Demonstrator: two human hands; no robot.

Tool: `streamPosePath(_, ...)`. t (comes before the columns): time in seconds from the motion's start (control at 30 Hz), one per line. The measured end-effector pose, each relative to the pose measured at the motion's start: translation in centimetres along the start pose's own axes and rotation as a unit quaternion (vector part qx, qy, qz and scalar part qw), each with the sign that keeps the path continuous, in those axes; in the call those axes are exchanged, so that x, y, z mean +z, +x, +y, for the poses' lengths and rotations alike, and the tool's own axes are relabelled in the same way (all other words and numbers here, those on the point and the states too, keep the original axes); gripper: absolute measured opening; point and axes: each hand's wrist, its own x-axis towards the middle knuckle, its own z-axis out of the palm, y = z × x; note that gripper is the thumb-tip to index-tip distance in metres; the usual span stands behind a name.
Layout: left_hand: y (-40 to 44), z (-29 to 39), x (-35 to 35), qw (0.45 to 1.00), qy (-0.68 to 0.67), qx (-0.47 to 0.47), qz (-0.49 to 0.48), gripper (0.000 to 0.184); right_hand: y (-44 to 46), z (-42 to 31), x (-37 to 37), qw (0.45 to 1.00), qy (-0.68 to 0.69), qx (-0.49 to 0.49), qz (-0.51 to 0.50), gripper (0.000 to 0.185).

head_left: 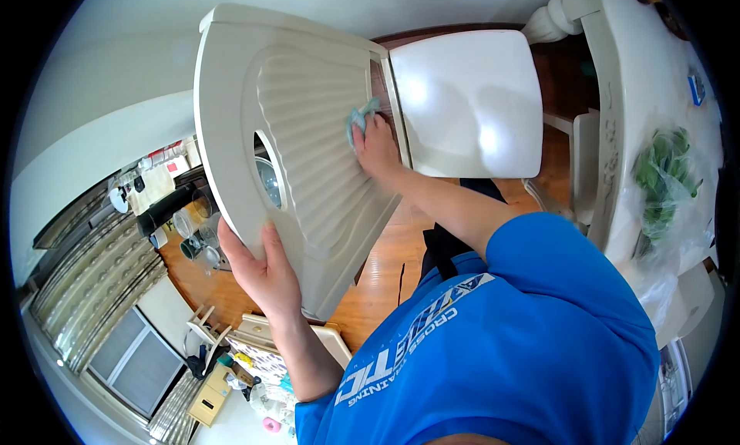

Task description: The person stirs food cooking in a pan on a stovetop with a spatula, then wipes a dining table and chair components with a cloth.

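Note:
A white chair stands in front of me, its tall backrest [231,83] ribbed down the middle and cut with an oval handle hole. My left hand [266,272] grips the backrest's top edge, with the thumb on the ribbed face and the fingers partly hidden beyond the edge. Low on the ribbed panel, close to the seat, my right hand [378,146] presses a light blue-green cloth [358,121] against the surface. Its fingers are bent over the cloth. The glossy white seat [466,102] reaches away from the backrest's lower end.
On the right stands a white table [617,83] with carved edges, bearing leafy greens in a clear plastic bag [663,183]. A pale wall [308,2] rises behind the chair. Glass jars [193,218] and curtains [108,291] show at the left, above a wooden floor [378,272].

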Motion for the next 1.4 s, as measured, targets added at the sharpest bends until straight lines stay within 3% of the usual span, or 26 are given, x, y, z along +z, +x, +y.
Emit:
streamPosePath(0.13,0.0,-0.2,-0.1,1.0,-0.014,0.002,-0.001,0.041,0.9,2.4,1.0,0.999,-0.033,0.012,0.016,0.045)
streamPosePath(0.23,-0.2,-0.1,-0.1,1.0,-0.026,0.007,-0.007,0.042,-0.5,2.6,0.6,0.995,-0.066,0.056,-0.045,0.048)
streamPosePath(0.33,0.1,0.1,-0.1,0.999,-0.029,0.019,-0.011,0.043,-2.4,2.1,0.1,0.998,-0.02,0.031,-0.054,0.048)
streamPosePath(0.4,0.1,0.0,0.0,0.999,-0.025,0.02,-0.018,0.044,-2.3,-0.9,-0.8,0.993,0.095,-0.064,-0.021,0.049)
streamPosePath(0.43,0.1,-0.2,0.0,0.999,-0.038,0.026,-0.014,0.044,-1.8,-2.2,-0.7,0.993,0.096,-0.062,-0.022,0.049)
streamPosePath(0.5,0.2,-0.5,0.0,0.998,-0.045,0.033,-0.01,0.043,0.1,-3.6,0.3,0.989,0.042,-0.121,0.079,0.051)
streamPosePath(0.67,0.1,-0.1,-0.1,0.999,-0.033,0.034,-0.022,0.04,-0.8,0.5,0.4,0.999,0.022,-0.034,0.027,0.054)
streamPosePath(0.73,0.2,0.0,-0.2,0.999,-0.038,0.032,-0.022,0.04,-3.2,2.2,0.2,0.996,-0.026,0.031,-0.08,0.052)
streamPosePath(0.77,0.1,0.0,-0.1,0.999,-0.04,0.026,-0.021,0.04,-4.5,1.6,-0.3,0.996,-0.03,0.029,-0.078,0.052)
streamPosePath(0.87,0.1,-0.5,0.0,0.997,-0.064,0.032,-0.015,0.041,-8.7,-3.2,-2.1,0.996,0.041,-0.004,-0.076,0.048)
streamPosePath(0.93,0.2,-0.3,-0.1,0.997,-0.06,0.038,-0.019,0.041,-10.0,-6.3,-2.1,0.976,0.131,-0.171,0.022,0.041)
streamPosePath(0.97,0.2,-0.3,-0.1,0.997,-0.051,0.043,-0.025,0.042,-10.0,-7.6,-2.6,0.977,0.128,-0.17,0.02,0.041)
streamPosePath(1.03,0.3,-0.9,0.1,0.997,-0.066,0.04,-0.019,0.042,-10.1,-9.4,-3.3,0.94,0.165,-0.296,0.038,0.035)
streamPosePath(1.2,0.6,-1.2,0.1,0.996,-0.08,0.043,-0.022,0.04,-9.5,-2.3,-1.2,0.953,0.078,-0.286,0.064,0.035)
streamPosePath(1.27,0.6,-1.1,0.2,0.995,-0.083,0.048,-0.012,0.035,-9.8,-1.1,-1.6,0.987,0.03,-0.155,0.025,0.036)
streamPosePath(1.3,0.7,-1.5,0.3,0.995,-0.083,0.057,-0.01,0.035,-10.4,-1.4,-1.8,0.989,0.002,-0.148,0.026,0.036)
streamPosePath(1.4,0.5,-1.4,0.2,0.995,-0.078,0.067,-0.006,0.035,-13.3,-5.1,-2.5,0.974,0.035,-0.223,0.024,0.036)
